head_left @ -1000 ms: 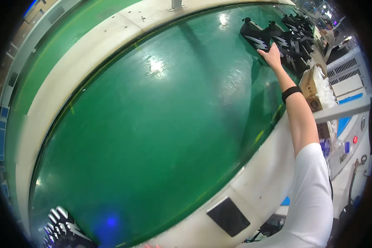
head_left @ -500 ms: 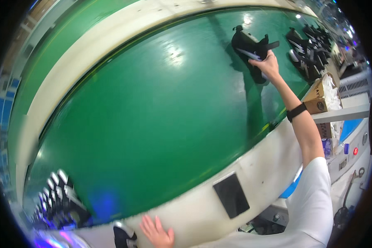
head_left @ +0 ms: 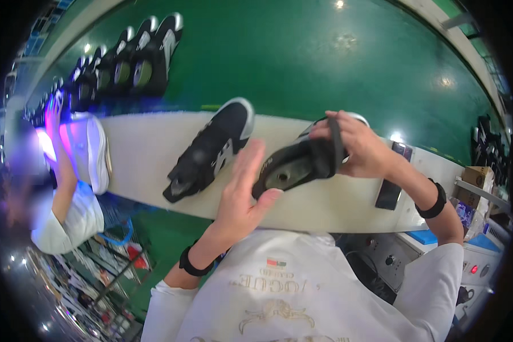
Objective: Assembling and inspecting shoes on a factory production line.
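Note:
My right hand (head_left: 363, 147) grips a black shoe (head_left: 290, 168) with a silver toe, over the white work ledge. The fingers wrap the front of its upper and a loose black strap. A shoe last with a round hole shows in the opening, which faces me. Beside the heel, my left hand (head_left: 240, 199) is open, fingers straight and a little blurred; I cannot tell whether its thumb touches the shoe. A second black shoe (head_left: 208, 149), silver-toed, lies on the ledge left of my left hand, toe pointing away.
Several black-and-silver shoes (head_left: 154, 54) line the green surface at far left. A co-worker (head_left: 68, 211) sits left, near a white sole-shaped piece (head_left: 99, 154). Right of my hand lies a dark phone-like slab (head_left: 389, 185). Cardboard boxes (head_left: 474, 179) and a control panel (head_left: 402, 256) stand at right.
My right hand has brought the shoe from the far green surface to the ledge in front of me. My left hand has risen beside its heel. The view has swung left.

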Available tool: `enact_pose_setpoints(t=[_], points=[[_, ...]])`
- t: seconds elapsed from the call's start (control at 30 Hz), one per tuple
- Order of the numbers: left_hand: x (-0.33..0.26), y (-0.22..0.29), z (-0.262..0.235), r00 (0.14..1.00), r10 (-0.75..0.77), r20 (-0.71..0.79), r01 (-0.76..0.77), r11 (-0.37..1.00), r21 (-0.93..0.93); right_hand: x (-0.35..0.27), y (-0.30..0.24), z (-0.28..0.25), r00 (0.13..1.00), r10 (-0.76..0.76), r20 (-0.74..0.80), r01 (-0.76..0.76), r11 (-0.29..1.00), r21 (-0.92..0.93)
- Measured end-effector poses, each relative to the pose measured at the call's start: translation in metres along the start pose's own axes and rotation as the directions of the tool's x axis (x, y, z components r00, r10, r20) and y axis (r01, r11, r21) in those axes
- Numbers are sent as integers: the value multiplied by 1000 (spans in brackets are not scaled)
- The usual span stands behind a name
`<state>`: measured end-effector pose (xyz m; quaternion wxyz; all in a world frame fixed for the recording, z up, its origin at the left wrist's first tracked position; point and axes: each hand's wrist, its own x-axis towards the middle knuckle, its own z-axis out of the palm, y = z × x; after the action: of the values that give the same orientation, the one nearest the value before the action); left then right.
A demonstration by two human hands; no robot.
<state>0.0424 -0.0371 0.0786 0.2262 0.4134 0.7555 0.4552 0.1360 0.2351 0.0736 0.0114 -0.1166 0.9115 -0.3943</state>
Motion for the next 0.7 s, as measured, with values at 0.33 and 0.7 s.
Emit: enact_pose_setpoints(t=[0.33, 0.7], points=[[-17, -42, -2, 962, -53, 268, 120, 962, -244, -6, -63, 28, 965, 219, 143, -248, 940, 233], [17, -32, -15, 988, 124, 95, -146, 951, 272, -3, -64, 34, 988, 108, 110, -123, 982, 140]])
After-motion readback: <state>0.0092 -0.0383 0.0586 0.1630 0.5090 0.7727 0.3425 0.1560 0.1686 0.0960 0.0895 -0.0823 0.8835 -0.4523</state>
